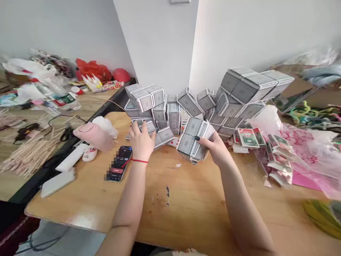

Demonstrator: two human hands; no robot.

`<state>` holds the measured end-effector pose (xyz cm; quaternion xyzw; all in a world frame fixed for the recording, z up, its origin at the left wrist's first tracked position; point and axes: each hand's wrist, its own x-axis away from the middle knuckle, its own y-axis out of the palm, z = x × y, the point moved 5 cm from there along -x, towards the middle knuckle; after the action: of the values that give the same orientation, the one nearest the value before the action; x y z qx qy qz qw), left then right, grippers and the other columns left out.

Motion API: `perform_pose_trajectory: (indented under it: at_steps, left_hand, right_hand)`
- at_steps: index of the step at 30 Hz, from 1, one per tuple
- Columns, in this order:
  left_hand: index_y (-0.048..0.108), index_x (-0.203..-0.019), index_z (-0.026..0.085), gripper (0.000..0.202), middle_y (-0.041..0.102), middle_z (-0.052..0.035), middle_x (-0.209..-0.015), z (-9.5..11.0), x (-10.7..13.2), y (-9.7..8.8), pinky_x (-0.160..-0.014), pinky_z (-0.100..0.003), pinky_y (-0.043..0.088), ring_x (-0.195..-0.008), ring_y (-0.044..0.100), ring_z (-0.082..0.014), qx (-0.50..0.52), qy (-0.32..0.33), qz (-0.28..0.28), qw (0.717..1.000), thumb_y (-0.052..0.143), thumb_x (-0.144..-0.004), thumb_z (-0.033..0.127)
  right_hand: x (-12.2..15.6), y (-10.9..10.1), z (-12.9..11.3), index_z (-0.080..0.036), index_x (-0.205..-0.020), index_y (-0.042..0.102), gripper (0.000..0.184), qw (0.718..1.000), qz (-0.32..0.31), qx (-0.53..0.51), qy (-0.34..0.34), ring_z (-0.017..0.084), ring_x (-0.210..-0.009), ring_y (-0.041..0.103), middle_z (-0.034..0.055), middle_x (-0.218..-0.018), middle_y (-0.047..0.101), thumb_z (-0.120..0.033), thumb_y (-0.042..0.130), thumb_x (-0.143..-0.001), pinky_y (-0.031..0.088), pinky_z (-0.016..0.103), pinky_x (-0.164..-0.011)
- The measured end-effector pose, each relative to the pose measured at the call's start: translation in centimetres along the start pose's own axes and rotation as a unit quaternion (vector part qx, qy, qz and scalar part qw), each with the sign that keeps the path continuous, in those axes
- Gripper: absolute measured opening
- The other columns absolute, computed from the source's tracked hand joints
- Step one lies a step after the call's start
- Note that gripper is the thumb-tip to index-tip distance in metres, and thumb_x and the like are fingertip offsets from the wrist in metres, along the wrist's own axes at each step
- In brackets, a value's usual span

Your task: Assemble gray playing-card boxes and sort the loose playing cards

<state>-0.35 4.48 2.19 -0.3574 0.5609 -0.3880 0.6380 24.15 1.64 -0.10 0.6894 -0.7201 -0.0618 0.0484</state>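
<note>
A wooden worktop (186,206) is carrying everything here, and it is running up to a white wall corner. Along that corner a heap of card blocks (239,92), folded from grey-backed playing cards, is piling up, highest on the right. To the right of the heap a pink plastic bag (306,149) is lying crumpled, with loose card packs (247,137) sitting at its near edge. On the left side a pink cloth roll (94,135) is lying near the worktop's edge.

The right hand (215,147) is holding a card cluster (193,140), several blocks joined into one lump, lifted just above the worktop in front of the heap. Its fingers (198,138) are closing round the cluster's right side, with the dark-nailed thumb pressing on the upper face.

The left hand (141,140) is reaching forward onto a single card block (150,127) that is lying at the heap's near-left foot. Its fingers are lying slightly spread over the block's top, touching it; whether they are gripping it I cannot tell. The block is lying just left of the cluster and a little beyond it, its long side running left to right, so the left hand is the nearer one.

A phone (119,163) is lying face up just left of the left wrist, which is wearing a red thread (140,160).
</note>
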Motion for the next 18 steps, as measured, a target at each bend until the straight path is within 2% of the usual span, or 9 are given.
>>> perform_pose_trajectory:
  at_steps: [4,9,15,18]
  left_hand:
    - [0.037,-0.122,0.017,0.059,0.034,-0.0158,-0.128,0.7,0.2,0.9,-0.092,-0.043,0.030,-0.116,0.034,-0.0325,0.031,0.031,-0.056,0.997,0.041,-0.075,0.052]
    - [0.041,-0.115,0.016,0.068,0.049,-0.0164,-0.107,0.3,0.5,2.4,-0.078,-0.038,0.040,-0.096,0.051,-0.0305,0.045,-0.013,-0.141,0.989,0.050,-0.065,0.060]
    - [0.044,-0.111,0.013,0.078,0.052,-0.0168,-0.101,-0.2,0.1,2.2,-0.078,-0.036,0.039,-0.098,0.050,-0.0305,0.070,-0.025,-0.155,0.985,0.059,-0.053,0.062]
    - [0.052,-0.104,0.014,0.069,0.055,-0.0128,-0.098,-0.1,-0.1,2.0,-0.079,-0.032,0.039,-0.096,0.051,-0.0265,0.135,0.005,-0.182,0.974,0.061,-0.052,0.060]
  right_hand:
    - [0.1,0.3,-0.1,-0.025,-0.110,0.048,0.053,1.000,-0.005,0.003,-0.007,0.024,-0.102,0.052,0.0037,-0.109,0.058,-0.031,0.069,-0.061,0.043,0.041,-0.088]
    - [0.1,0.5,-0.5,-0.024,-0.106,0.051,0.048,1.000,-0.021,0.008,-0.021,0.024,-0.101,0.053,0.0039,-0.108,0.058,-0.033,0.068,-0.062,0.043,0.040,-0.087]
    - [0.3,0.7,-0.8,-0.024,-0.106,0.051,0.048,0.999,-0.023,0.010,-0.020,0.024,-0.101,0.053,0.0045,-0.108,0.058,-0.034,0.068,-0.062,0.043,0.040,-0.087]
    - [0.4,0.7,-0.9,-0.024,-0.109,0.049,0.051,0.999,-0.022,0.011,-0.021,0.024,-0.103,0.052,0.0042,-0.111,0.057,-0.034,0.067,-0.063,0.042,0.040,-0.089]
